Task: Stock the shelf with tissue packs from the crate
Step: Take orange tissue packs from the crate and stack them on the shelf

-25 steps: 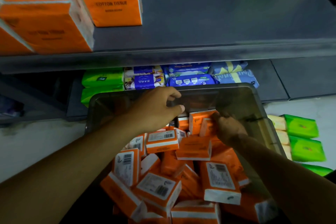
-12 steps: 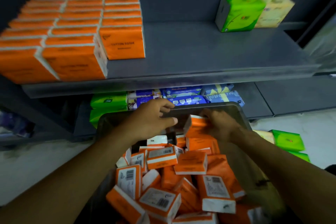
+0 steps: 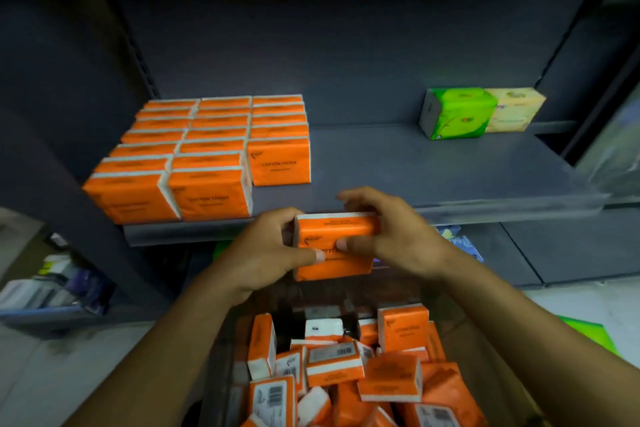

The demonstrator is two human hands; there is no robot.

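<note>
While my fingers [image 3: 356,196] curl round the pack [image 3: 332,269], both thumbs press its orange front: my left hand [image 3: 266,253] grips its left end, my right hand [image 3: 394,236] its top and right end. I hold it upright in the air just before the shelf [image 3: 415,177] edge, above the crate [image 3: 474,357] of loose packs [image 3: 346,374]. On the shelf, orange rows [image 3: 207,149] stand left; a green pack [image 3: 457,113] and a yellow pack [image 3: 512,109] touch at the back right.

- There is only one camera, worn on my head, so no second view overlaps with it.
- It looks forward and down, facing the shelf [image 3: 433,177] head-on from near its front edge.
- The crate [image 3: 225,374] sits close below, at the picture's bottom edge.
</note>
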